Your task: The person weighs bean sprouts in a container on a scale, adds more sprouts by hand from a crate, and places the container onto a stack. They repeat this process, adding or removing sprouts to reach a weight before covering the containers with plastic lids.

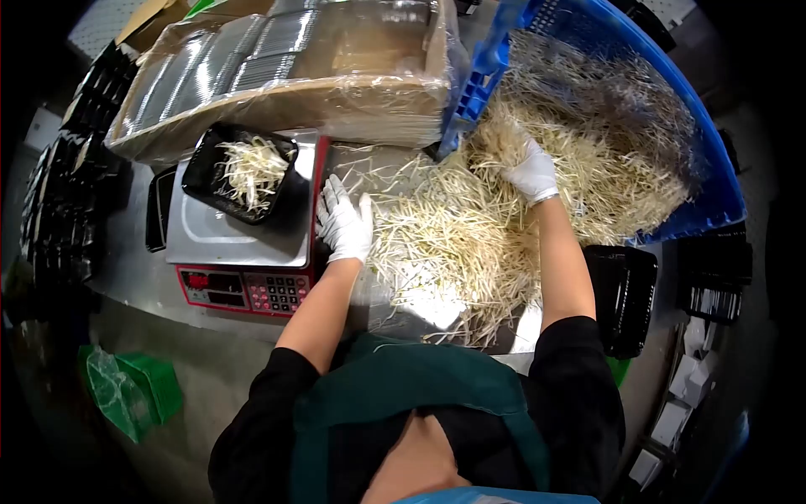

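My left hand (345, 225), in a white glove, lies with its fingers stretched out against the right edge of the red-framed scale (243, 239). On the scale's metal plate stands a black tray (222, 200), slightly turned, with a small heap of bean sprouts (252, 172) inside. My right hand (533, 174), also gloved, reaches to the mouth of the blue crate (714, 202) and has its fingers around a clump of sprouts; the fingertips are partly hidden among them. A large pile of loose bean sprouts (462, 231) spreads from the crate over the metal table between my hands.
Behind the scale, a plastic-lined cardboard box (336, 105) holds stacked clear lids. Black trays (621, 298) stand by my right forearm, and tall stacks of black trays (63, 202) rise at far left. A green bin (143, 386) is below the table's left side.
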